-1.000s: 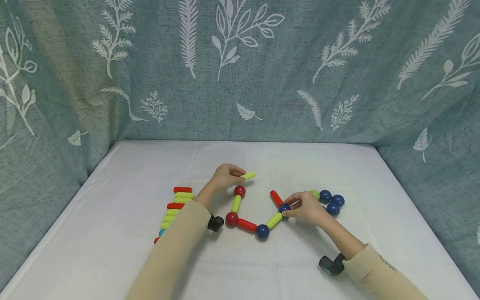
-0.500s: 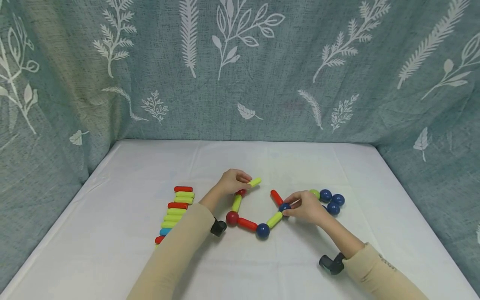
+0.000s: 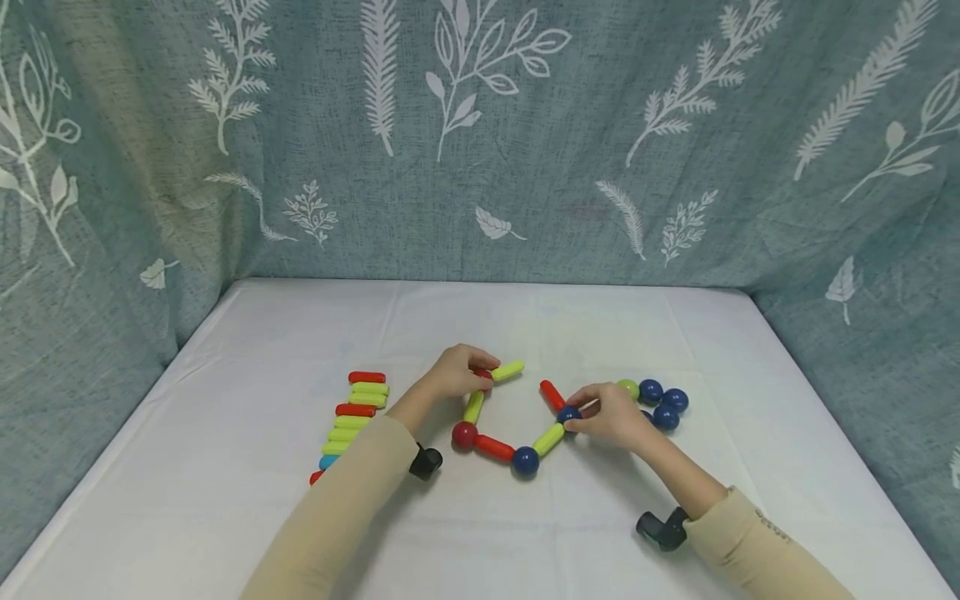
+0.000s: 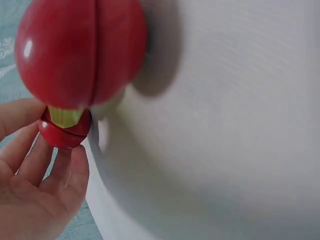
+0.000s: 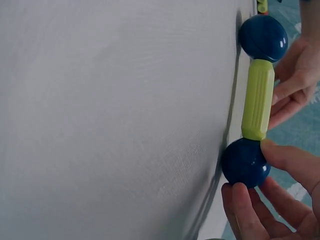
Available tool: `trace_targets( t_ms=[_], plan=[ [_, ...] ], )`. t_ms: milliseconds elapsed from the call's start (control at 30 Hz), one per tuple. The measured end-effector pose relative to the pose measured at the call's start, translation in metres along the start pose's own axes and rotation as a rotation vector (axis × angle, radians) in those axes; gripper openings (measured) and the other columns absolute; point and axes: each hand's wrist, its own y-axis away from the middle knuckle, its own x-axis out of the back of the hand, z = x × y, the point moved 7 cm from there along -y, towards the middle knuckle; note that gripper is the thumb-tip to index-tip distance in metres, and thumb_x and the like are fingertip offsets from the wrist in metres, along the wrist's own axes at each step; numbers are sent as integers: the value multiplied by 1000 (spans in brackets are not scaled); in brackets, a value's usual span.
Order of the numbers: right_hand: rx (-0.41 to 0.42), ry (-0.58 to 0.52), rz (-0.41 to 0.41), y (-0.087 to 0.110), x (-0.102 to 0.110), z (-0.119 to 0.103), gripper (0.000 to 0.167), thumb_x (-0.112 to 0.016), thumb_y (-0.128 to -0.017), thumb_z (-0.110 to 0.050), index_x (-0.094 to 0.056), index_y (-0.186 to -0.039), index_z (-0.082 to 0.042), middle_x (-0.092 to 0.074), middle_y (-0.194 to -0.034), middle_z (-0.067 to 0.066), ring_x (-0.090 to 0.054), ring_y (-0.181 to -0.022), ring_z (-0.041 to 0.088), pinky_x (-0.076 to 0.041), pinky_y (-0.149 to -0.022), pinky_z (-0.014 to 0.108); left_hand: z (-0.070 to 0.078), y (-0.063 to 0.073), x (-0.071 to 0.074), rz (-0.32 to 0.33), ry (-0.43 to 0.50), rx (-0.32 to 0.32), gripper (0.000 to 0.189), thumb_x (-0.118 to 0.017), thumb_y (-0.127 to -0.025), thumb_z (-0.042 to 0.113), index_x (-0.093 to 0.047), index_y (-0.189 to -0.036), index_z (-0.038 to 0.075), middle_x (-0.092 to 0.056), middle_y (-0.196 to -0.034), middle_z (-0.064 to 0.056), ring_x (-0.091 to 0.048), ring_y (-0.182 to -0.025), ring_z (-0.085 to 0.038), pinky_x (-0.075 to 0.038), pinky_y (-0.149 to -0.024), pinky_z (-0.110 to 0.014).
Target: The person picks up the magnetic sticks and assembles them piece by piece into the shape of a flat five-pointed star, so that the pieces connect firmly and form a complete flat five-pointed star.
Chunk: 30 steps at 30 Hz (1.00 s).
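My left hand (image 3: 459, 372) pinches the far red ball (image 4: 65, 135) between thumb and fingers. From that ball a yellow-green rod (image 3: 508, 372) sticks out to the right, its far end free. A second yellow-green rod (image 3: 473, 407) joins it to the nearer red ball (image 3: 464, 436). A red rod (image 3: 495, 449) links on to a blue ball (image 3: 525, 462), then a yellow-green rod (image 5: 258, 100) leads to another blue ball (image 5: 245, 162). That last ball is gripped by my right hand (image 3: 611, 413). Another red rod (image 3: 552, 395) points away from it, far left.
Several loose rods (image 3: 352, 422) in red, yellow-green and blue lie in a column at left, partly behind the left sleeve. Beyond the right hand sit several blue balls (image 3: 666, 417) and a green ball (image 3: 628, 388). A patterned curtain (image 3: 480, 167) hangs behind the white table (image 3: 637, 333).
My left hand has brought the yellow-green rod down to the far red ball, where it now joins. Its fingers have shifted from the rod to the ball. The right hand stays in place.
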Motion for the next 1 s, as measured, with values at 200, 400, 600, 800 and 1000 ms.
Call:
trace_targets(
  t_ms=[200, 400, 600, 800, 1000],
  plan=[
    [35, -1, -11, 2, -2, -3, 26, -74, -76, -9, -67, -101, -6, -64, -100, 7, -61, -86, 20, -52, -67, 30, -6, 5, 2, -11, -20, -13, 32, -68, -81, 5, -65, -113, 7, -63, -110, -6, -55, -103, -19, -46, -88, -30],
    [55, -12, -17, 1, 0, -5, 24, -71, -78, -6, -68, -101, -6, -63, -105, 10, -61, -92, 25, -52, -71, 33, -9, 13, 6, 2, -9, -22, 32, -70, -80, 6, -66, -111, 5, -65, -107, -6, -58, -99, -19, -48, -83, -30],
    [76, -4, -14, -6, 3, -5, 24, -68, -78, -1, -66, -102, -3, -62, -107, 14, -60, -97, 31, -52, -76, 37, -11, 20, 5, 37, 6, -15, 33, -73, -78, 11, -66, -110, 6, -65, -105, -5, -58, -94, -17, -50, -77, -27],
    [108, 6, -14, -15, 3, -7, 24, -69, -78, 0, -67, -101, -4, -63, -107, 16, -61, -97, 31, -51, -79, 37, -13, 27, 6, 52, 29, 15, 35, -74, -76, 11, -67, -110, 8, -65, -107, -4, -59, -93, -17, -51, -73, -27],
    [159, -30, 24, -13, 9, -6, 23, -65, -81, 0, -66, -104, -2, -62, -108, 17, -59, -102, 33, -50, -81, 38, -13, 32, 6, 65, 48, 33, 34, -75, -75, 10, -68, -108, 9, -65, -105, -4, -60, -88, -16, -51, -67, -24]
  ],
)
